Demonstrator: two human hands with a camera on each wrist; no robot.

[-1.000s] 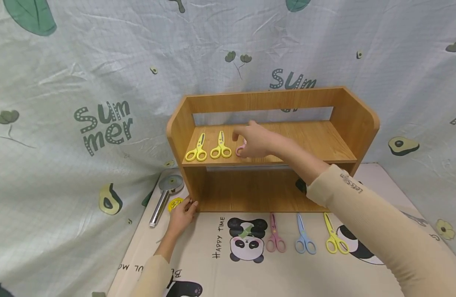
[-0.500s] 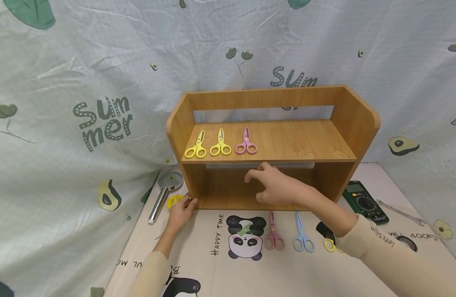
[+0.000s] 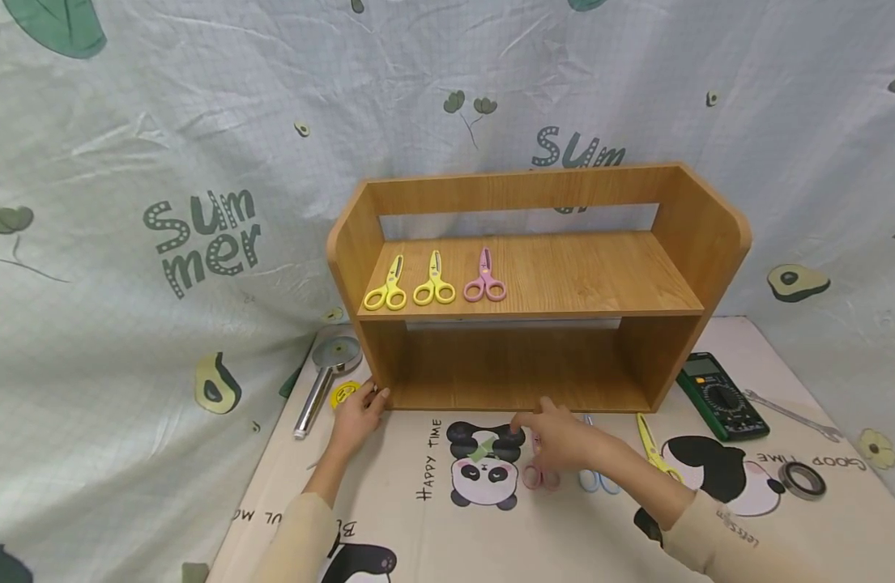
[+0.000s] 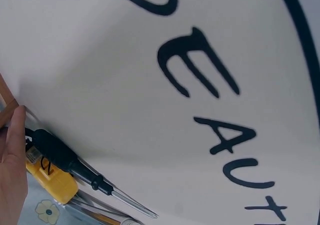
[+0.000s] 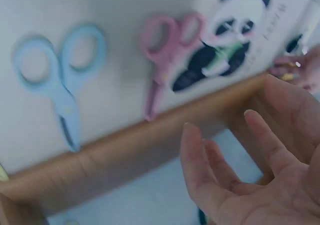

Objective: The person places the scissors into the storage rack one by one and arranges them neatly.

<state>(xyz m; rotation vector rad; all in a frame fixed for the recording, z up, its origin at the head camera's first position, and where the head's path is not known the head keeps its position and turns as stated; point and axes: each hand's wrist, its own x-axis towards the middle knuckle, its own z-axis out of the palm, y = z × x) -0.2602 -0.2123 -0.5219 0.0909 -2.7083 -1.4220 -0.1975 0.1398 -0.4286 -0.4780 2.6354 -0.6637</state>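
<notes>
In the head view my left hand (image 3: 360, 411) holds the lower left front corner of a two-tier wooden shelf (image 3: 564, 271). My right hand (image 3: 566, 437) hovers in front of the shelf, fingers parted and holding nothing, over pink scissors (image 3: 540, 478). In the right wrist view those pink scissors (image 5: 162, 60) lie with their blades toward the shelf's front edge, beside blue scissors (image 5: 65, 80). Further right are yellow scissors (image 3: 647, 437), partly behind my right arm. Two yellow scissors (image 3: 386, 295) and one pink pair (image 3: 485, 279) stand in a row on the upper tier.
A magnifying glass (image 3: 323, 389) and a round yellow item (image 3: 343, 394) lie left of the shelf. To the right are a green multimeter (image 3: 724, 397), a wrench (image 3: 793, 414) and a black tape roll (image 3: 802, 481). A black-handled tool (image 4: 60, 152) shows in the left wrist view.
My right hand has let go of the pink scissors on the upper tier and come down and forward to the scissors on the table. My left hand has stayed at the shelf corner.
</notes>
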